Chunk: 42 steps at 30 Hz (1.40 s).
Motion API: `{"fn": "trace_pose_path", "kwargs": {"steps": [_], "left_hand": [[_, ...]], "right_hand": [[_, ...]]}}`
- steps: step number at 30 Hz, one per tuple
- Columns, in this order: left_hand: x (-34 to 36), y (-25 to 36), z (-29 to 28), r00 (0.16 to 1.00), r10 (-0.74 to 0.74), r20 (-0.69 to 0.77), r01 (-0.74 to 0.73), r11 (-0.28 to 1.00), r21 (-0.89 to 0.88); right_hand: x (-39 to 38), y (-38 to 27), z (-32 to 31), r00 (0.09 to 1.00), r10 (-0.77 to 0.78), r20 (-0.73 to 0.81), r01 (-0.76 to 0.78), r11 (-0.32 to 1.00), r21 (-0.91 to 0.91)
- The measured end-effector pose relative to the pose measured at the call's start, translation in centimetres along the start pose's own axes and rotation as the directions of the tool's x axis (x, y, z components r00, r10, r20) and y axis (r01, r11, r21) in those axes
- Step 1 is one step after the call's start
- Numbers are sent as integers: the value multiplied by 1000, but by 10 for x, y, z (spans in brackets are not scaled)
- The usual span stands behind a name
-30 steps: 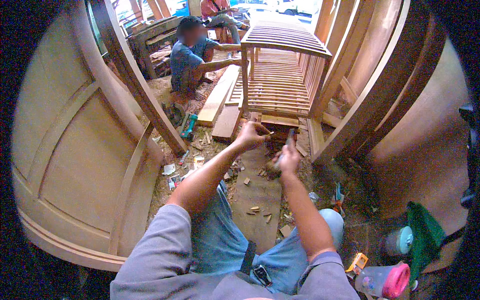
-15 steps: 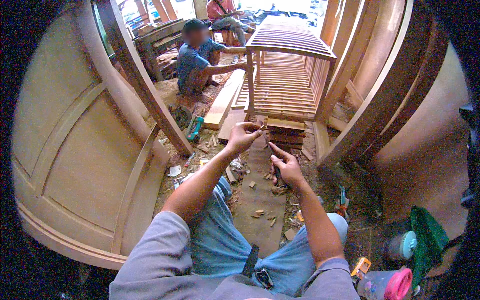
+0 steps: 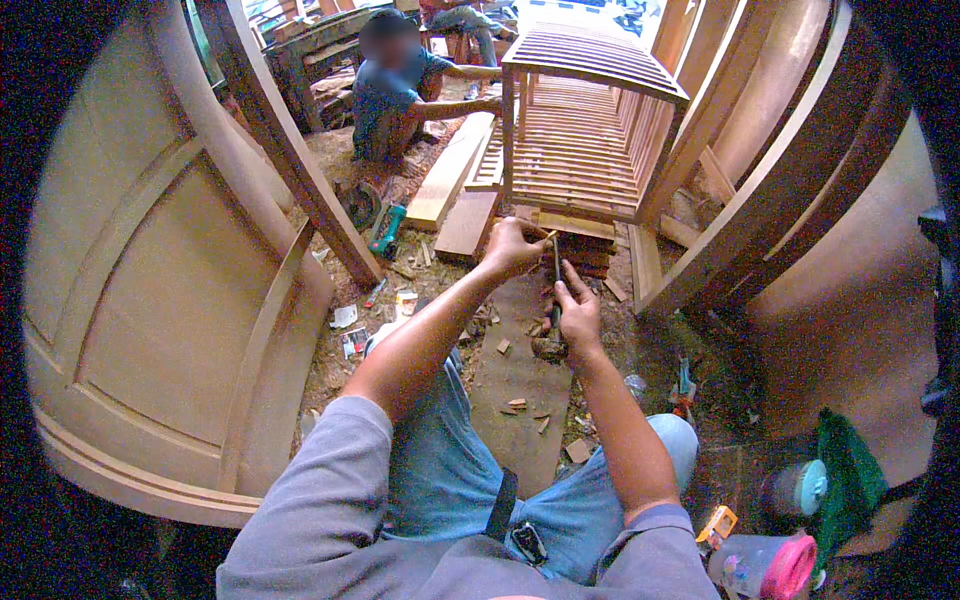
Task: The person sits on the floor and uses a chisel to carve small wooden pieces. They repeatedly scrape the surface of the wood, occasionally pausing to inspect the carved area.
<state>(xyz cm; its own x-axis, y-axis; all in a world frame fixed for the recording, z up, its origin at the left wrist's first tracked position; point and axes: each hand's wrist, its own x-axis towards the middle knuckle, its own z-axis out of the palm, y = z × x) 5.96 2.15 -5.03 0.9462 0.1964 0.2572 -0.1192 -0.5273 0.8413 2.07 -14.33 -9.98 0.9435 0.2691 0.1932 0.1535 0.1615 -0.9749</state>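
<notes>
The small sliver (image 3: 551, 236) (pale, wood-coloured) juts from your left hand (image 3: 514, 248); the slim dark tool (image 3: 558, 266) in your right hand (image 3: 577, 310) points away, tip beside it.

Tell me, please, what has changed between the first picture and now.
The right hand has brought its tool leftward, close to the small piece in the left hand. The left hand's pinch, the slatted frame and the drill are unchanged.
</notes>
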Motion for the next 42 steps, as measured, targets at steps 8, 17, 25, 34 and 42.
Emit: {"fn": "trace_pose_path", "kwargs": {"steps": [8,17,25,34,42], "left_hand": [[-35,26,9,956,164,245,-195,975,108],[-37,36,-20,995,27,-93,-39,991,-129],[-45,35,-39,997,1,-71,-13,984,-178],[-39,36,-31,1000,3,-17,-6,984,-180],[-44,54,-35,992,-6,-128,-33,954,-299]], "right_hand": [[32,-69,-77,800,211,-562,91,883,461],[-3,-77,-44,951,191,243,-210,976,57],[-22,-91,-23,868,301,396,-301,952,-64],[-14,-60,-16,962,95,256,-106,994,28],[-13,-80,-28,977,81,198,-109,985,134]]}}
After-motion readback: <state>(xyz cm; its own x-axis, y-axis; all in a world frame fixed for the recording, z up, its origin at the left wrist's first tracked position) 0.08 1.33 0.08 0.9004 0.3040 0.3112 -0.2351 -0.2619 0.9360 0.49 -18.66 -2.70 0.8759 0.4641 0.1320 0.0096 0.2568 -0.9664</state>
